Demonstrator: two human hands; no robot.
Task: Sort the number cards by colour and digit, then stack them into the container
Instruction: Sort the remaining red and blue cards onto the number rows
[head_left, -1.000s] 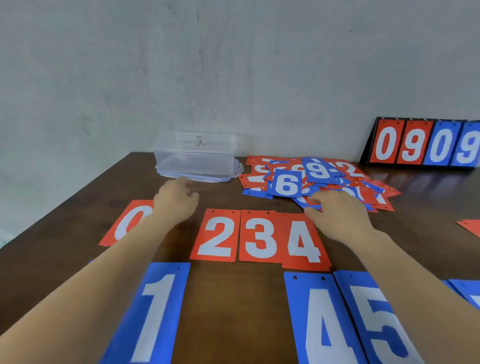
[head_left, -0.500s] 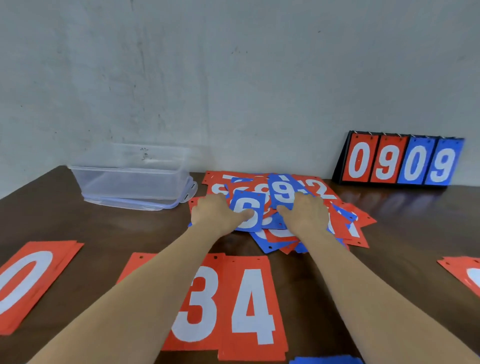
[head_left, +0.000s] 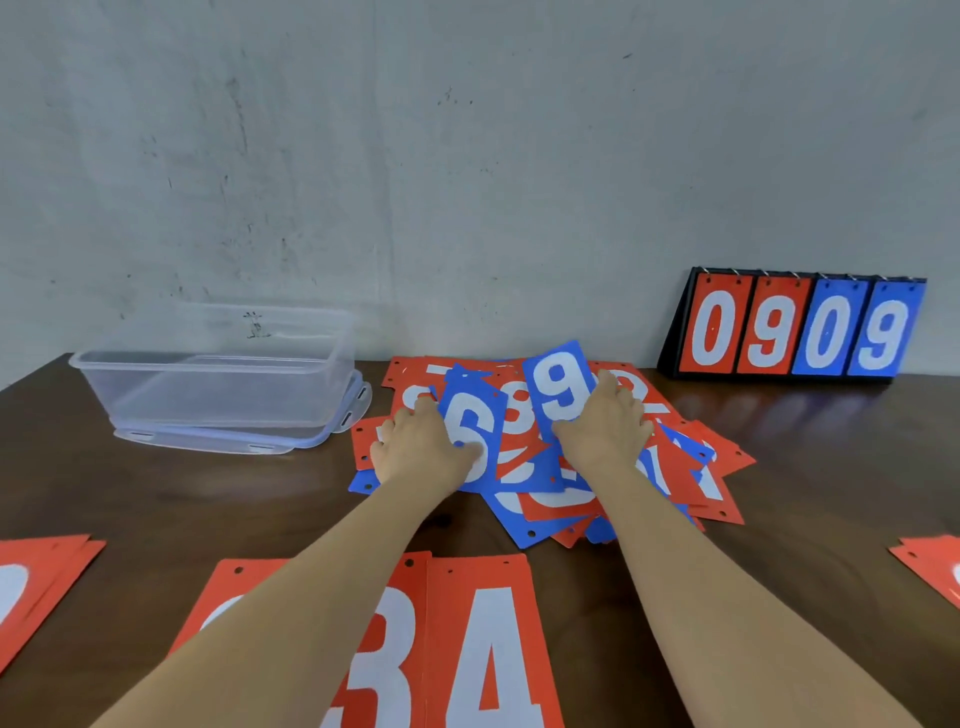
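Left hand (head_left: 423, 449) grips blue 6 (head_left: 470, 434), right hand (head_left: 605, 428) pinches blue 9 (head_left: 561, 384): lift both clear of pile (head_left: 680, 467) so neighbours don't drag.

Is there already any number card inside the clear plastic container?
No, the clear container is see-through and holds nothing; the cards lie on the table.

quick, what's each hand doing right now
left hand: pinches the blue 6 card, thumb on its face.
right hand: holds the blue 9 card, tilted up off the pile.
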